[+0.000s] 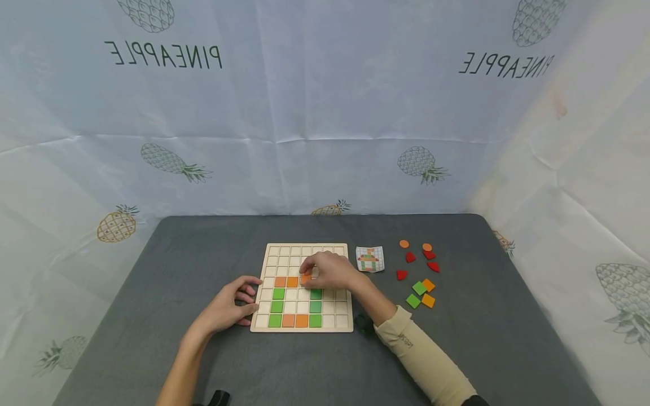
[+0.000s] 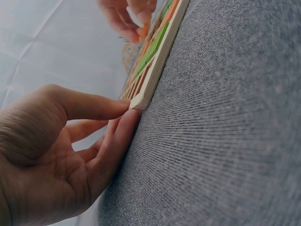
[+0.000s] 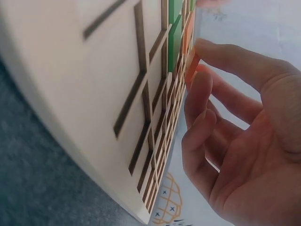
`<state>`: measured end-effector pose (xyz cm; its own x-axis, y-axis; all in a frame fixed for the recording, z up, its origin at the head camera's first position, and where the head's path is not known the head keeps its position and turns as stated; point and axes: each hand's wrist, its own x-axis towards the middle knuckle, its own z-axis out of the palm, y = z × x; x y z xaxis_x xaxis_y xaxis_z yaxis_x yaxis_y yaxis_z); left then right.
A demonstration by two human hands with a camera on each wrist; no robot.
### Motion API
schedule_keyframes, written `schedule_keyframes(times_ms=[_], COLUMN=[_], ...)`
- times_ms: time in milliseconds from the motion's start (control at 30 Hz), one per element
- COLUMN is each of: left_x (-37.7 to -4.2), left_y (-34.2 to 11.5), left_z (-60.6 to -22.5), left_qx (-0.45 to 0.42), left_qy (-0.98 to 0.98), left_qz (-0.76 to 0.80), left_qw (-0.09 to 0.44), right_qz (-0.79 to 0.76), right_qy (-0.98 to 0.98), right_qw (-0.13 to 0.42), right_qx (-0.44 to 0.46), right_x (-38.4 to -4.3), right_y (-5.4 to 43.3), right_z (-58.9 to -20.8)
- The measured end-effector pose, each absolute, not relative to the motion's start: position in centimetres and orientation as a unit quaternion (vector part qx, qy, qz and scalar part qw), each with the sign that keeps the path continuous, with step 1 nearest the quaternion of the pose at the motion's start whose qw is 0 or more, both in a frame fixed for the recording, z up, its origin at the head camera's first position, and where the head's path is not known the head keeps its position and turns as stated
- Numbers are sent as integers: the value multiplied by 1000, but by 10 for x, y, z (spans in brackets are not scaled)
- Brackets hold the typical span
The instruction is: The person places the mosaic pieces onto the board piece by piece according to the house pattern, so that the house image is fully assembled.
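right hand (image 1: 329,270) pinches orange tile (image 1: 305,279), seemingly square; likely light, stiff, best taken by edges. left hand (image 1: 225,307) pinches grid board (image 1: 328,321) edge.

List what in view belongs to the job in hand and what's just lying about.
Belongs:
wooden grid board, held by the left hand
orange square tile, pinched by the right hand
coloured tiles in the board's cells
pattern card, apparently the guide
red pieces, orange discs, loose squares, probably for use

Just there:
pineapple-print backdrop
grey tabletop
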<state>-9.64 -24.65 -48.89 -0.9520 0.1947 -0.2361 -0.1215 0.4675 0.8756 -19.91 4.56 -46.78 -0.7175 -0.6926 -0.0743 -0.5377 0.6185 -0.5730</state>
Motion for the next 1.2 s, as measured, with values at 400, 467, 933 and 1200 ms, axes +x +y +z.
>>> schedule_keyframes(times_ms=[400,467,933,1200], left_x=[-96,-96,-97,-96], left_y=[-246,-246,-247,-247], left_z=[-488,-489,-490,-489], left_qx=[24,23,21,23], left_qy=[845,845,845,846], left_qz=[514,513,512,510], left_qw=[150,150,152,153], right_qz=[-268,-268,-307,-324], right_qy=[889,888,873,877], right_qw=[144,146,168,155], right_qx=[-341,-342,-340,-319], right_x=[-199,-198,-189,-185], right_y=[46,47,67,97], right_z=[-472,-472,-456,-451])
